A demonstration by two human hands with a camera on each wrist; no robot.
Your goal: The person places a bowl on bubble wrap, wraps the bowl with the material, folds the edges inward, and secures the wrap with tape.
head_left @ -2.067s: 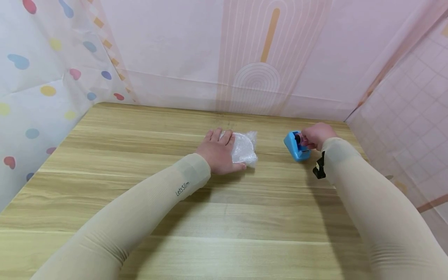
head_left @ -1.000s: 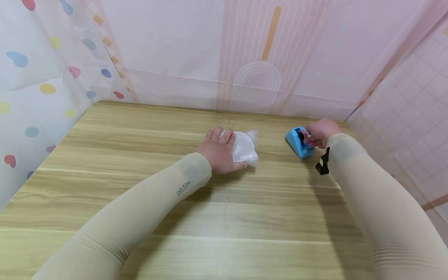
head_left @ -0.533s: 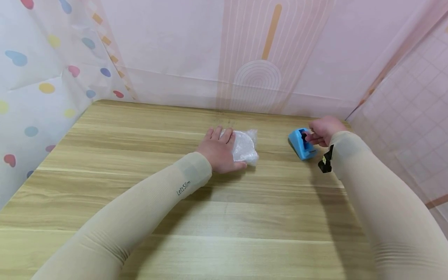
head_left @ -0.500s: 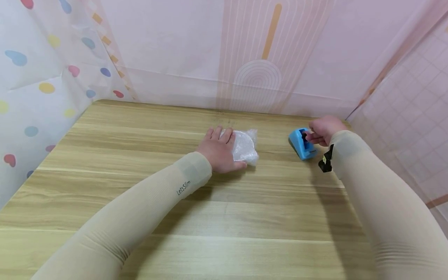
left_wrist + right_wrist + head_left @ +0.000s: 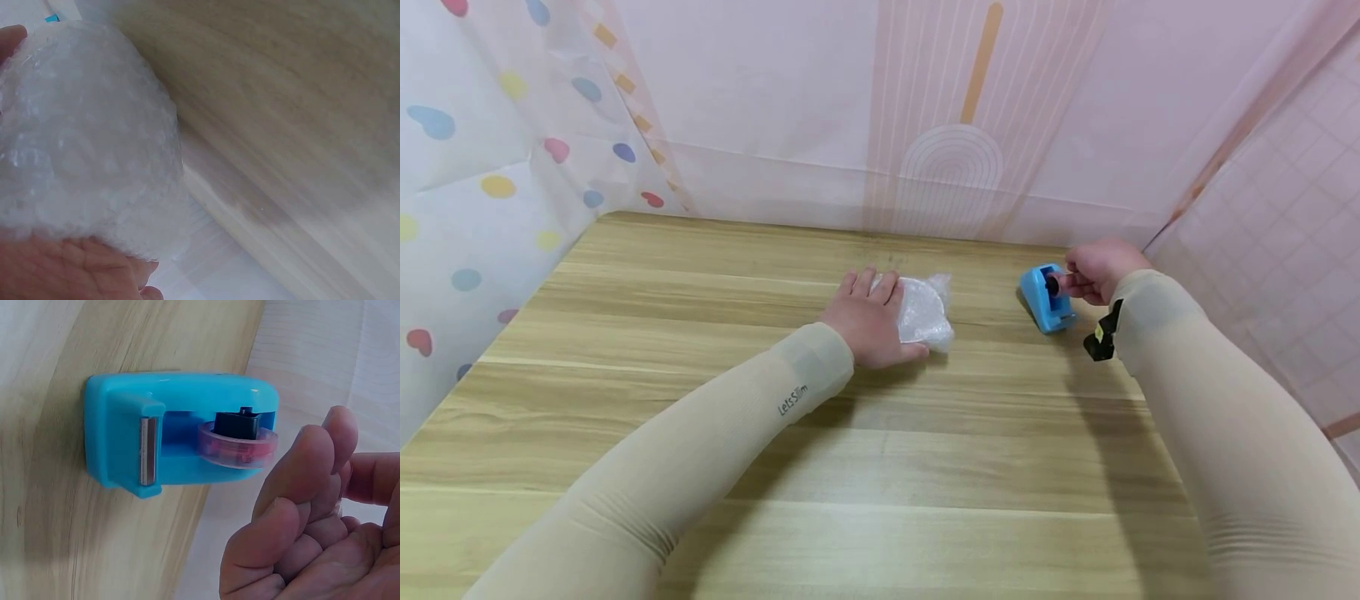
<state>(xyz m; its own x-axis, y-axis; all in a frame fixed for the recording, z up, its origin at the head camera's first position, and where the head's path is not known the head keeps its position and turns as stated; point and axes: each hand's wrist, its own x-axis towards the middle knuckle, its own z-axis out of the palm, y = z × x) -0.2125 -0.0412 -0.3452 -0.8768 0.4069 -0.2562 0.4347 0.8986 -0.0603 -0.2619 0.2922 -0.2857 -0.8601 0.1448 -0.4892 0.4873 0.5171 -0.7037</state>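
Flat and ungrasping, the left hand [image 5: 868,327] rests with fingers spread over the left part of the packet [image 5: 922,312], which stays put on the table [image 5: 775,517]. To its right, the dispenser [image 5: 1034,292] has shifted slightly rightward, along with the right hand [image 5: 1103,265]. That suggests tugging drags the dispenser; a strip does not look free yet. The tape [image 5: 234,455] sits in its slot, near the right hand's bent fingers; whether they pinch a clear end, I cannot tell.
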